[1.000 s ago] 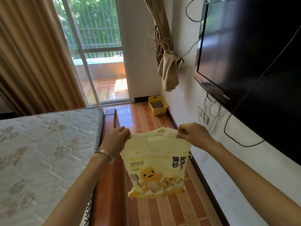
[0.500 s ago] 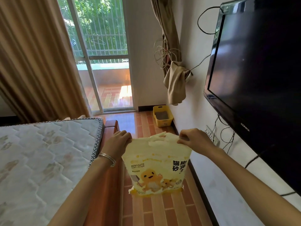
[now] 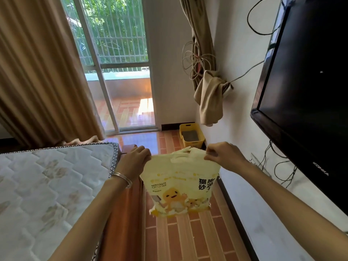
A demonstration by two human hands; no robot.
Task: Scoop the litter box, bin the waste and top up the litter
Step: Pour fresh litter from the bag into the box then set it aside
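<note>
Here we hold the litter bag (image 3: 180, 185) up in the air in front of us, above the tiled floor (image 3: 188, 238). Our left hand (image 3: 134, 162) pinches its top left corner; our right hand (image 3: 224, 156) is closed on the top right edge. The bag hangs upright, print facing us. The yellow litter box (image 3: 191, 136) sits well ahead on the floor against the wall, below a knotted curtain (image 3: 209, 98). The mattress (image 3: 49, 185) lies to our left.
</note>
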